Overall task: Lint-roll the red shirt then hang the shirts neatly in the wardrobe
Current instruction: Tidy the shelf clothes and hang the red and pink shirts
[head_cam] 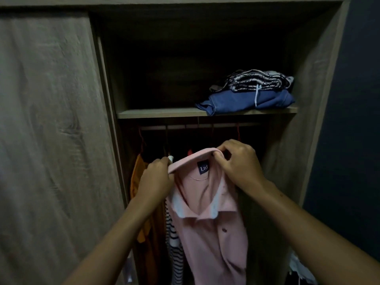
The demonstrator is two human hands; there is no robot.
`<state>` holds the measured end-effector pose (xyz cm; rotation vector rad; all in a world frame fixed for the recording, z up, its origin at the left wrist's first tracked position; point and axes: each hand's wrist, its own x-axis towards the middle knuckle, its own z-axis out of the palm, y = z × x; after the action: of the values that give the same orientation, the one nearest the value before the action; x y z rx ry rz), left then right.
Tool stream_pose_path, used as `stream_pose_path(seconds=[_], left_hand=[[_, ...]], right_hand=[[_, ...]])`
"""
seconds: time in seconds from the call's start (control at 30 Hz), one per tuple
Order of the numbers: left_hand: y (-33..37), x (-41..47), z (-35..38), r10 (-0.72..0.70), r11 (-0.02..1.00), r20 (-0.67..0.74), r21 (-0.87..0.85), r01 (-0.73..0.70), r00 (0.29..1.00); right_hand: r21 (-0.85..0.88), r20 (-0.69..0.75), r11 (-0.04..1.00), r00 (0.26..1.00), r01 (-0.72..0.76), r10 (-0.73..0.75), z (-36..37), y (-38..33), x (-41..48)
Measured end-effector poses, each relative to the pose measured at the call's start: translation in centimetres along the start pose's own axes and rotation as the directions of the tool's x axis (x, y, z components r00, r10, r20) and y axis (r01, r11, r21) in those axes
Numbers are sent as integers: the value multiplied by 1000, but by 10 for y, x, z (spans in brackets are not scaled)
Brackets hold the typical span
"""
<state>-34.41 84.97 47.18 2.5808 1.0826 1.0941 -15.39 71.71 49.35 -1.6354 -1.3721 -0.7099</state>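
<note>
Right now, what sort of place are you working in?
Likely a bedroom, at an open wooden wardrobe: a hanging rail carrying hangers, folded clothes on the shelf above, and its door at the left.

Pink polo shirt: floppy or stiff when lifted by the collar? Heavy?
Likely floppy: the pink polo shirt hangs in soft folds below its collar, which the left hand and right hand pinch. Probably light: fingertip grips seem enough to carry it. Probably not slippery: the fabric looks matte.
</note>
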Motion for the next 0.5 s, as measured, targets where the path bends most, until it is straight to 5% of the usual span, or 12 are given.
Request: stream_pose_path(seconds=[0.13, 0.3, 0.4, 0.5], left_hand=[[1, 6, 10, -102, 917, 173, -366, 160, 980], [13, 12, 33, -70, 873, 176, -466, 146, 982], [27, 22, 37, -13, 876, 149, -474, 83, 989], [46, 37, 43, -138, 803, 286, -528, 276, 948]], right_hand=[[-22, 9, 991, 991, -133, 133, 1, 32, -5], [200, 170, 918, 935, -341, 311, 11, 69, -8], [423, 374, 753, 854, -504, 362, 17, 84, -7], [415, 297, 622, 745, -664, 597, 39, 114, -2]])
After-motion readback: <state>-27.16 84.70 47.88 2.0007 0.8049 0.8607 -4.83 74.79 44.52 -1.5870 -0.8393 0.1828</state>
